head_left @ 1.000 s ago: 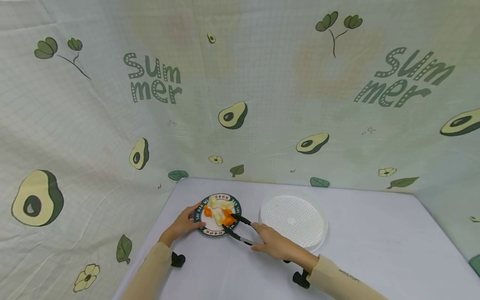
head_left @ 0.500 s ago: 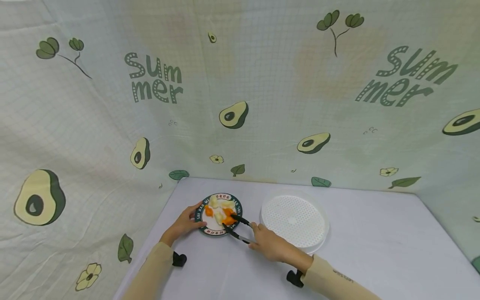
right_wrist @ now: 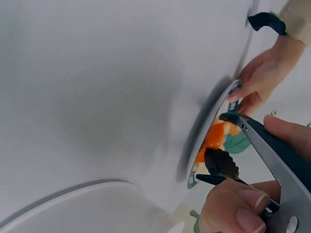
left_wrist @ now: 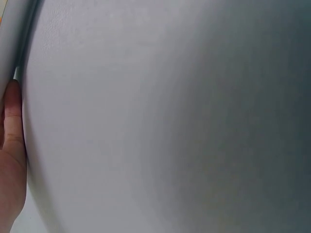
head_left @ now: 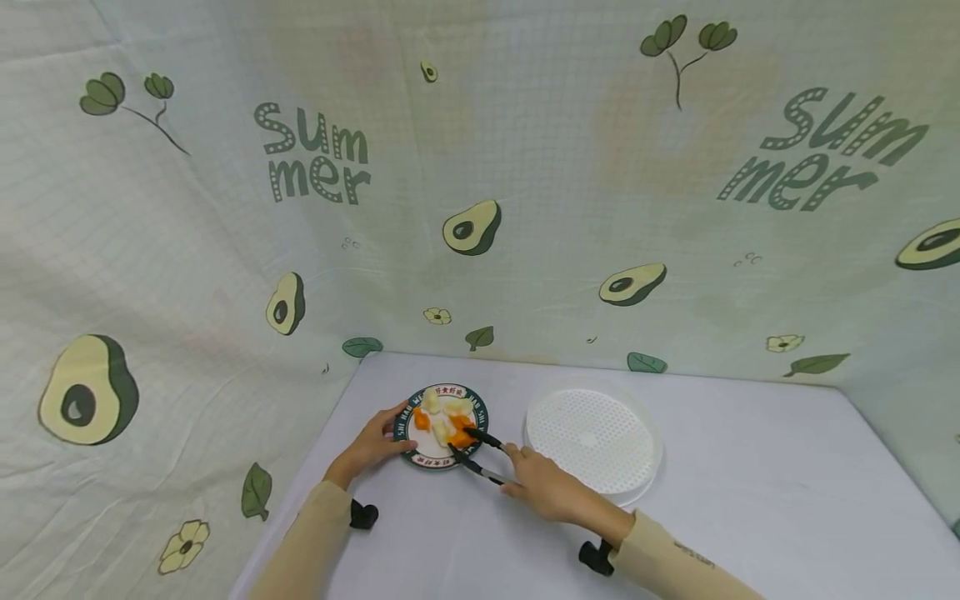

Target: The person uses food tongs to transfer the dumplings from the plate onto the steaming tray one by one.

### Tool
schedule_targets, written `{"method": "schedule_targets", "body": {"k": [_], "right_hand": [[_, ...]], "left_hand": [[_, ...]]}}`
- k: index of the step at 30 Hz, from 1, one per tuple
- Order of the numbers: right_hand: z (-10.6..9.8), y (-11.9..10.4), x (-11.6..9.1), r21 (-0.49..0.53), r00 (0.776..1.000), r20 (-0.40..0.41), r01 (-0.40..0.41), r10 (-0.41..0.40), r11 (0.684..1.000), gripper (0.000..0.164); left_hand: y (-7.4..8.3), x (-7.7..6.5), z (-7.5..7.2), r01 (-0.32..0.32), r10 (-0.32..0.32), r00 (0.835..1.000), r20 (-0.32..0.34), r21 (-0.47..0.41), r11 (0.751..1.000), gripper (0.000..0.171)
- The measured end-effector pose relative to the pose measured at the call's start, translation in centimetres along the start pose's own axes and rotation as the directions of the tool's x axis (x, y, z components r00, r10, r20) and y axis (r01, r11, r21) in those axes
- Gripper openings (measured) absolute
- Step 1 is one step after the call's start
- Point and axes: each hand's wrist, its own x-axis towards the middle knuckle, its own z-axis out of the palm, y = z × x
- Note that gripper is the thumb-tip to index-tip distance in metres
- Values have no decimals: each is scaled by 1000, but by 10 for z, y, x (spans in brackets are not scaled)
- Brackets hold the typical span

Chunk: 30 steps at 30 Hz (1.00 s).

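Note:
A round plate [head_left: 429,460] with a dark green lettered rim lies on the table, bearing orange pieces [head_left: 462,437] and pale yellow pieces [head_left: 459,407]; their kind is unclear. My left hand [head_left: 372,444] holds the plate's left rim, thumb on top. My right hand [head_left: 551,487] grips metal tongs [head_left: 491,476] with black tips. Those tips are spread around an orange piece at the plate's right side; whether they touch it I cannot tell. In the right wrist view, the tongs [right_wrist: 272,155] reach over the plate's rim. The left wrist view shows only part of the left hand [left_wrist: 13,150].
A white round tray [head_left: 592,442] with small holes stands right of the plate, close behind my right hand. The white table [head_left: 765,475] extends to the right. A cloth [head_left: 540,167] printed with avocados hangs behind and to the left.
My right hand has shifted slightly toward the plate, and the tong tips have come a little closer together. The left hand keeps its hold on the plate. The head view has turned slightly.

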Motion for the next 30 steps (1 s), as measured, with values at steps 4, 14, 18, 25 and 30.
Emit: {"method": "schedule_targets", "body": {"k": [4,14,18,25,30], "right_hand": [[-2,3,-1,31,1000,4,-1,1,1000,64],[-10,3,-5,82,1000,-15,-20,21,996,66],[-14,2,-9,90,999,-26,-27,30,996,66],[-26,5,-18,119,997,-64,-33,41,992,64],[-38,12,-28,121,994,-100,-40,52,992,64]], "left_hand": [[1,0,1,2,-2,1000,-2,7,1000,92],[2,0,1,3,-2,1000,-7,6,1000,90],[2,0,1,10,-10,1000,-11,11,1000,91],[2,0,2,8,-8,1000,-14,18,1000,91],[2,-1,3,20,-19,1000,-16,10,1000,91]]}}
